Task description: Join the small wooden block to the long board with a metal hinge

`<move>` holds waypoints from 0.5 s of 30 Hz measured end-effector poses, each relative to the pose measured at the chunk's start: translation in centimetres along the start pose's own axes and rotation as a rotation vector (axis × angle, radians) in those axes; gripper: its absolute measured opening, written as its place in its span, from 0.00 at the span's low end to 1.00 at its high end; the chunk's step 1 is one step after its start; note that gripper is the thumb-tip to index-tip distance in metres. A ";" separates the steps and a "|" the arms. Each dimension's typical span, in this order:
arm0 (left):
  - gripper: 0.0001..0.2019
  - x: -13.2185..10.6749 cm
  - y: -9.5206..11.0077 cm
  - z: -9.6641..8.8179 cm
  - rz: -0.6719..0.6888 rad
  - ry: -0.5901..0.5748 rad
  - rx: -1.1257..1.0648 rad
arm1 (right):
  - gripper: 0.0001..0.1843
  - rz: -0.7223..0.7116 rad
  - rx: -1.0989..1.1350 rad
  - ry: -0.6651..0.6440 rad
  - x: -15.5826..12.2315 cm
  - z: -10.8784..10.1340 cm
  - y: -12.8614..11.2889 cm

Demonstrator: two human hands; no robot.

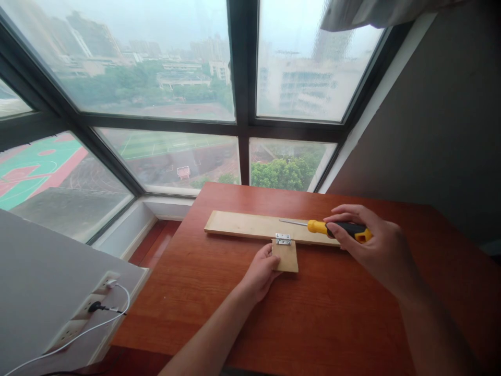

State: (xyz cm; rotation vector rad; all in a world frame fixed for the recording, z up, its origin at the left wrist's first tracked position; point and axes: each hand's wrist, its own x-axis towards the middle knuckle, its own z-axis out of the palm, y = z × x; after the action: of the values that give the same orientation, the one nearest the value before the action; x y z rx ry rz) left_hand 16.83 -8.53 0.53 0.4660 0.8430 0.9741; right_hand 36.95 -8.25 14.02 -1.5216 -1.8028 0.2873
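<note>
A long pale wooden board (242, 223) lies across the table. At its near edge, a silver metal hinge (283, 239) joins it to a small square wooden piece (287, 258). My left hand (263, 271) grips the small piece by its left side, thumb on top. In my right hand (366, 235) is a screwdriver (319, 227) with a yellow and black handle, held nearly level. Its thin shaft points left, over the board and a little beyond the hinge. Whether the tip touches the board I cannot tell. My fingers hide part of the handle and the board's right end.
The reddish-brown wooden table (188, 297) reaches toward large dark-framed windows (242, 104). A low white wall (47, 266) at the left carries sockets with a white cable (127, 297) and a black plug (95, 307). A dark wall (442, 120) stands on the right.
</note>
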 end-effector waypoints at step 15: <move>0.17 0.2 -0.2 -0.1 0.007 -0.002 0.014 | 0.13 0.078 -0.057 -0.093 -0.7 -0.2 0.7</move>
State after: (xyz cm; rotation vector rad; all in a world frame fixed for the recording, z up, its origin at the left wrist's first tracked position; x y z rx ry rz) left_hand 16.96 -8.45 0.21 0.4821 0.8476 0.9741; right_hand 37.64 -8.72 13.43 -1.6458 -1.8402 0.3529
